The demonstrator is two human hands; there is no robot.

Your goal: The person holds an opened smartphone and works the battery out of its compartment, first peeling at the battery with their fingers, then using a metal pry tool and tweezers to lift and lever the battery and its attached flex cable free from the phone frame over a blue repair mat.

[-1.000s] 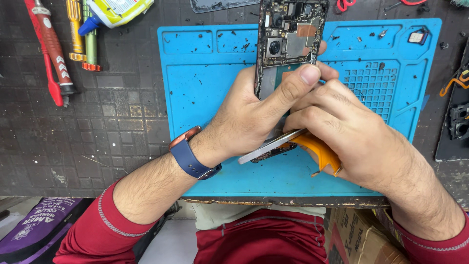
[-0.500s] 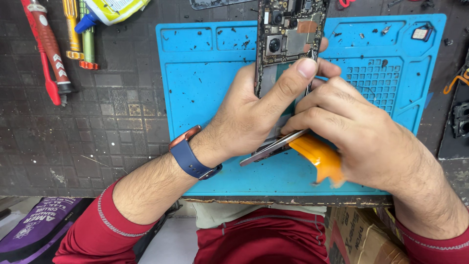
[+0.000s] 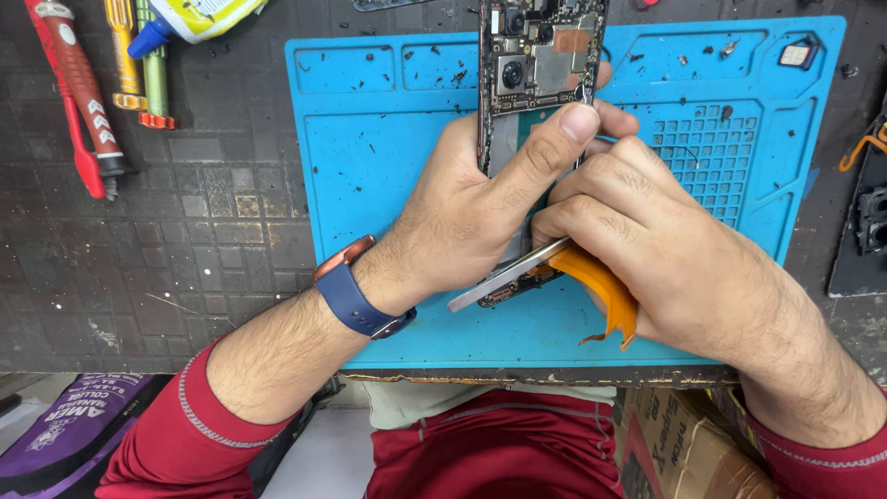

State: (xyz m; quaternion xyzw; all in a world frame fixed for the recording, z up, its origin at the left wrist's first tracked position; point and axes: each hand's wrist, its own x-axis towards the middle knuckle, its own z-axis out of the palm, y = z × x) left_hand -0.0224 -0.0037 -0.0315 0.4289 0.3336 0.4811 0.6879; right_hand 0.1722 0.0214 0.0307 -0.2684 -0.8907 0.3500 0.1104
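While the left hand [image 3: 480,208] gripped an opened phone [image 3: 536,65] from the side, its thumb pressed across the bare circuit board, the right hand [image 3: 656,249] was closed around an orange-handled tool [image 3: 605,291] whose flat metal blade [image 3: 504,277] lay against the phone's lower edge. Both hands met at the centre of the frame, touching each other over a blue work mat [image 3: 370,157] dotted with dark specks. A dark blue watch [image 3: 356,291] sat on the left wrist, and red sleeves covered both forearms. Toward the upper left of the frame, on the dark gridded bench, lay a red-handled tool [image 3: 78,92], two slim screwdrivers [image 3: 139,65] and a yellow tube with a blue cap [image 3: 194,18]. At the mat's upper right corner sat a small metal part [image 3: 796,54].
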